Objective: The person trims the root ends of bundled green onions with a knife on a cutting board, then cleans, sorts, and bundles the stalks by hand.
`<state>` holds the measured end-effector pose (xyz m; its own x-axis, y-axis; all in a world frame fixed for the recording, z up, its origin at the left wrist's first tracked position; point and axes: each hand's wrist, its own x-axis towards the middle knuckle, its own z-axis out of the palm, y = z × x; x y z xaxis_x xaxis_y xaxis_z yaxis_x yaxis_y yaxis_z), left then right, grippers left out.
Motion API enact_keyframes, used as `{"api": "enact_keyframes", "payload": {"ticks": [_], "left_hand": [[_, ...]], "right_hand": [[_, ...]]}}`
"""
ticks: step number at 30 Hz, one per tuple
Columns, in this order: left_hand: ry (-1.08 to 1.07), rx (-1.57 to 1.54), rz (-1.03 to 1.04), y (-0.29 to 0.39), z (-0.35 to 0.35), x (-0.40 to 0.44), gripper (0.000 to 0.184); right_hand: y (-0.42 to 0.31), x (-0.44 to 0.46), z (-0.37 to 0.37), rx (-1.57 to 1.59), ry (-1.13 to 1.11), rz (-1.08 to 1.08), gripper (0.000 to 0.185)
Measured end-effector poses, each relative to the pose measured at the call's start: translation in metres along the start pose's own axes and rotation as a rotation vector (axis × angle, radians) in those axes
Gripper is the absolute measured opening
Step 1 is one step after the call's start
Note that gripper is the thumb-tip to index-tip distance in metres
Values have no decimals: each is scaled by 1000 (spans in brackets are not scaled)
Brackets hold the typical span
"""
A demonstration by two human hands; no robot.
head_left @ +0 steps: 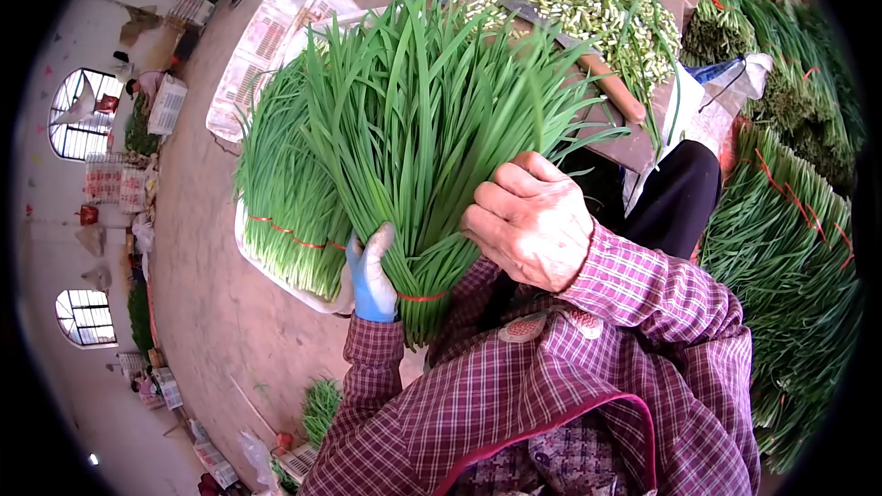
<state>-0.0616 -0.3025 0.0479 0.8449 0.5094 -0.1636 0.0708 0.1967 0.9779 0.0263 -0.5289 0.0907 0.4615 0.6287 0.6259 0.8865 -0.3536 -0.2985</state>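
Above the floor (202, 312), my left hand (372, 271) clasps the greens (404, 147) near the band (421, 298), likely firmest, leaves soft; my right hand (533, 220) is closed, on what I cannot tell

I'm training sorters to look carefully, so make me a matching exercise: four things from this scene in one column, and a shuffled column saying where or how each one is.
Things
1. Left hand
2. Right hand
3. Wooden-handled knife
4. Banded row of greens

Places and states
A. Lying on the brown board, among the chopped pieces
B. Standing in a pale crate
C. Gloved in blue and pale grey, around the held bunch
D. Bare, with curled fingers, beside the held bunch's leaves

Right pairs
1-C, 2-D, 3-A, 4-B
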Motion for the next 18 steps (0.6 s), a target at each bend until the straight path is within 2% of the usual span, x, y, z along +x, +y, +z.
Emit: {"api": "enact_keyframes", "payload": {"ticks": [5,8,9,13,15,18], "left_hand": [[-29,88,52,-9,-5,2,49],[-26,12,40,-10,-6,2,47],[-50,-39,3,-9,-9,2,46],[-44,-19,-3,-20,-21,7,45],[-55,3,8,-14,-15,4,47],[-114,42,-1,-10,-13,1,49]], "right_hand": [[-4,-15,-13,192,7,145,16],[7,-14,-56,254,219,305,8],[11,-19,-71,244,223,383,13],[20,-13,-84,128,-169,242,31],[17,6,-64,23,74,189,29],[22,40,-29,-23,163,191,20]]}}
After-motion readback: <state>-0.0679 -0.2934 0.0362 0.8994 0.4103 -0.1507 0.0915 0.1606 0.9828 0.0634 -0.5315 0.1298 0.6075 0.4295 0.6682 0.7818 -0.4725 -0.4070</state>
